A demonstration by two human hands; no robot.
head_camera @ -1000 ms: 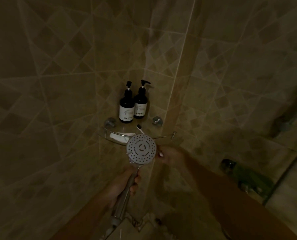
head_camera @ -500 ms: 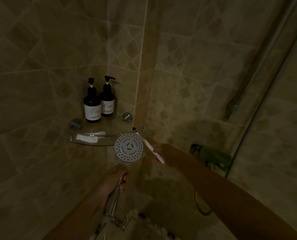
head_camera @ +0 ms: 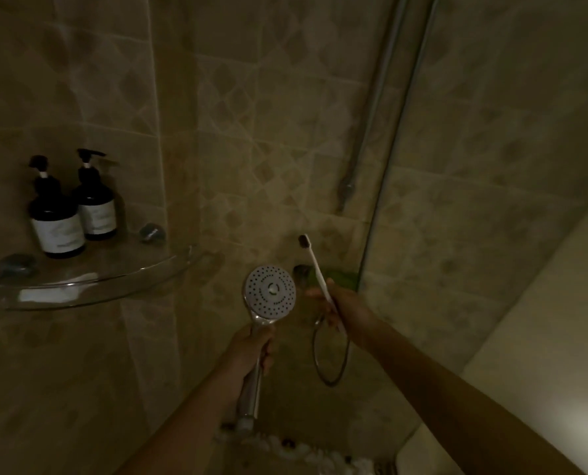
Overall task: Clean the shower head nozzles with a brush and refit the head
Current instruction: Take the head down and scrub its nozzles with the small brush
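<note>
While both fists (head_camera: 251,347) (head_camera: 340,308) clasp shower head (head_camera: 270,292) and brush (head_camera: 315,265) (bristles up): two bottles (head_camera: 57,221) leftward.

Dim and blurred, much unreadable

Labels on both bottles (head_camera: 69,214) are illegible; the shelf (head_camera: 90,286) runs off the left edge; the left hand (head_camera: 251,351) hides part of the handle.

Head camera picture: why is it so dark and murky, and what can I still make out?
Head view: dim, yellowish light, soft blur; wall lines bow from the wide lens. The pale shower head and brush stand out; bottle labels are unreadable; brighter wash at lower right.
</note>
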